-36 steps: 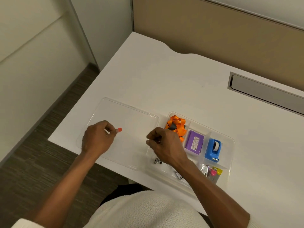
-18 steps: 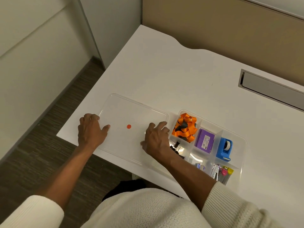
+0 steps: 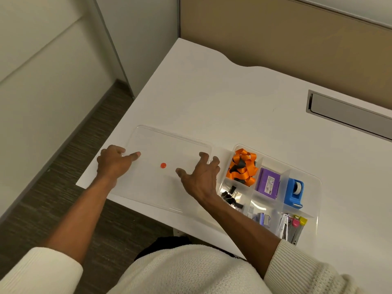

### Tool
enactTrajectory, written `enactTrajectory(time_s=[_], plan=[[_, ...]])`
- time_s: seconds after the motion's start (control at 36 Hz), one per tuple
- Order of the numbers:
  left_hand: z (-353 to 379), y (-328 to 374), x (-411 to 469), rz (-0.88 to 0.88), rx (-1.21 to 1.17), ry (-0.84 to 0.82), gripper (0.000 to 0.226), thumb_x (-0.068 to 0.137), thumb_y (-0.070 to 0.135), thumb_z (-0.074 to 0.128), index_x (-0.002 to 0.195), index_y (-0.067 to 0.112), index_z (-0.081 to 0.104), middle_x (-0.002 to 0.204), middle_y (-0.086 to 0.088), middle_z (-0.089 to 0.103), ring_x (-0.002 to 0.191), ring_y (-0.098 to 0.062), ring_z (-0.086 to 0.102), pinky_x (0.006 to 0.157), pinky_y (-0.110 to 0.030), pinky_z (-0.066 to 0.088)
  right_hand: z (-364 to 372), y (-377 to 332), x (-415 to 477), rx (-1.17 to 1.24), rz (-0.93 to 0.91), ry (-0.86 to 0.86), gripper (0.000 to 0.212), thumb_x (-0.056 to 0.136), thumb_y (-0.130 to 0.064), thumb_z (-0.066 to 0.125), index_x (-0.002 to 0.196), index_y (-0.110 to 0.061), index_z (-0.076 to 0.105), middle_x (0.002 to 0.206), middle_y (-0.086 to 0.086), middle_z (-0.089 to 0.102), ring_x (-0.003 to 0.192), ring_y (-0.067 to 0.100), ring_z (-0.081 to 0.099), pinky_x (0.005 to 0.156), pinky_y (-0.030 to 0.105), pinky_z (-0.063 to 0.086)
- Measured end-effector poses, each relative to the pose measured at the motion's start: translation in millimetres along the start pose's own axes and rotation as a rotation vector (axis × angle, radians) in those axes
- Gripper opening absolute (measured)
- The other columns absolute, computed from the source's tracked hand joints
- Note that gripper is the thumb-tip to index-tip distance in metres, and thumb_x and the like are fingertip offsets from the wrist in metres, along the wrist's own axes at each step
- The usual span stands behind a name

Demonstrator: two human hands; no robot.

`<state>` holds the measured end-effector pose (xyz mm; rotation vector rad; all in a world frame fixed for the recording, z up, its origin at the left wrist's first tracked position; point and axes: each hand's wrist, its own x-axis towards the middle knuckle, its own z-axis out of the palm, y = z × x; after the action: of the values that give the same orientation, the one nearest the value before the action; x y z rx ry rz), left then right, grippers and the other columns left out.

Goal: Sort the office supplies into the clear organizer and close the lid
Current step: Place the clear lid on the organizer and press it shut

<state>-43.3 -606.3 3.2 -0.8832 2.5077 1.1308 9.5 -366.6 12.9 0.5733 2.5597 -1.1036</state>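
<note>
The clear lid point(image 3: 169, 187) lies flat on the white desk, left of the clear organizer point(image 3: 314, 187). A small red dot point(image 3: 163, 165) sits on the lid's middle. My left hand point(image 3: 113, 163) holds the lid's left rim, fingers curled at the edge and thumb on top. My right hand point(image 3: 201, 177) spreads over the lid's right end, fingers hooked at its far right rim. In the organizer's compartments are an orange ribbon bow point(image 3: 242, 166), a purple box point(image 3: 267, 183), a blue tape dispenser point(image 3: 294, 193), black binder clips point(image 3: 230, 196) and coloured pins point(image 3: 297, 221).
The desk's near edge point(image 3: 148, 211) runs just under the lid, with dark floor beyond it on the left. A grey cable slot point(image 3: 347, 115) is set in the desk at the back right. A tan partition point(image 3: 286, 39) stands behind the desk.
My left hand let go of the red dot, which now lies on the lid, and moved to the lid's left rim. My right hand left the organizer for the lid's right end.
</note>
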Motion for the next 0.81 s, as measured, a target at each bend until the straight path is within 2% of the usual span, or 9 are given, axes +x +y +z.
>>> enactTrajectory(time_s=[0.08,0.22,0.33,0.42,0.47,0.58,0.67,0.75,0.81], plan=[[-7.2,3.4,4.5,-0.051,-0.117,-0.012,0.067,0.08,0.046,0.088,0.131,0.013,0.061,0.142,-0.009,0.06,0.131,-0.03,0.056,0.1,-0.043,0.046,-8.1,-7.8,-6.5,0.066,-0.027,0.009,0.094,0.085,-0.053,0.08,0.157,-0.02,0.028,0.168,0.015,0.012,0.155,0.038,0.019,0.12,0.058,0.038],[-18.5,9.5,6.9,-0.004,-0.053,0.066,0.075,0.076,0.046,0.09,0.136,0.014,0.057,0.144,-0.013,0.057,0.128,-0.035,0.058,0.099,-0.05,0.051,-20.5,-23.0,-20.2,0.132,-0.097,0.034,0.095,0.085,-0.056,0.078,0.161,-0.024,0.029,0.17,0.013,0.018,0.157,0.032,0.015,0.122,0.057,0.035],[-23.9,20.8,2.2,0.078,0.024,0.125,0.078,0.072,0.061,0.086,0.133,0.02,0.061,0.141,-0.012,0.062,0.125,-0.036,0.061,0.101,-0.057,0.054,-34.3,-28.0,-28.7,0.123,-0.146,0.085,0.092,0.084,-0.059,0.077,0.159,-0.029,0.033,0.171,0.011,0.019,0.157,0.031,0.015,0.122,0.058,0.033],[-17.9,35.7,-6.9,0.098,0.002,0.09,0.074,0.079,0.053,0.086,0.137,0.013,0.062,0.141,-0.012,0.064,0.127,-0.034,0.062,0.104,-0.052,0.053,-49.5,-21.7,-34.8,0.101,-0.166,0.157,0.089,0.082,-0.063,0.075,0.156,-0.032,0.039,0.171,0.011,0.021,0.157,0.031,0.016,0.12,0.056,0.031],[-9.1,45.4,-14.7,0.111,-0.062,0.067,0.072,0.079,0.047,0.088,0.136,0.01,0.063,0.139,-0.012,0.065,0.126,-0.031,0.063,0.103,-0.049,0.053,-61.5,-13.7,-39.4,0.118,-0.173,0.225,0.088,0.077,-0.067,0.071,0.152,-0.033,0.044,0.169,0.01,0.025,0.156,0.031,0.019,0.119,0.055,0.031],[12.4,65.0,-38.2,0.186,-0.002,0.041,0.075,0.077,0.054,0.086,0.136,0.015,0.062,0.136,-0.007,0.062,0.128,-0.029,0.058,0.099,-0.051,0.053,-88.0,14.0,-44.7,0.178,-0.163,0.361,0.081,0.075,-0.063,0.077,0.146,-0.033,0.052,0.162,0.006,0.035,0.152,0.024,0.026,0.118,0.048,0.032],[32.7,81.5,-59.7,0.215,0.025,-0.016,0.075,0.079,0.055,0.085,0.137,0.016,0.061,0.137,-0.006,0.061,0.129,-0.03,0.057,0.101,-0.051,0.053,-110.2,41.8,-47.4,0.175,-0.12,0.428,0.083,0.071,-0.07,0.07,0.144,-0.033,0.054,0.159,0.004,0.041,0.148,0.024,0.031,0.115,0.048,0.036],[55.4,95.5,-84.2,0.248,0.026,-0.069,0.07,0.079,0.053,0.086,0.134,0.016,0.063,0.134,-0.006,0.061,0.12,-0.027,0.061,0.098,-0.046,0.054,-131.3,74.0,-51.7,0.211,-0.078,0.487,0.079,0.073,-0.07,0.071,0.142,-0.034,0.057,0.155,0.002,0.045,0.145,0.023,0.036,0.114,0.051,0.04],[70.1,102.5,-101.4,0.268,0.028,-0.103,0.065,0.079,0.052,0.086,0.13,0.018,0.065,0.129,-0.003,0.062,0.112,-0.024,0.062,0.093,-0.043,0.054,-145.0,96.7,-55.8,0.227,-0.053,0.515,0.073,0.078,-0.061,0.081,0.142,-0.035,0.058,0.155,0.0,0.046,0.145,0.022,0.037,0.115,0.045,0.038]])
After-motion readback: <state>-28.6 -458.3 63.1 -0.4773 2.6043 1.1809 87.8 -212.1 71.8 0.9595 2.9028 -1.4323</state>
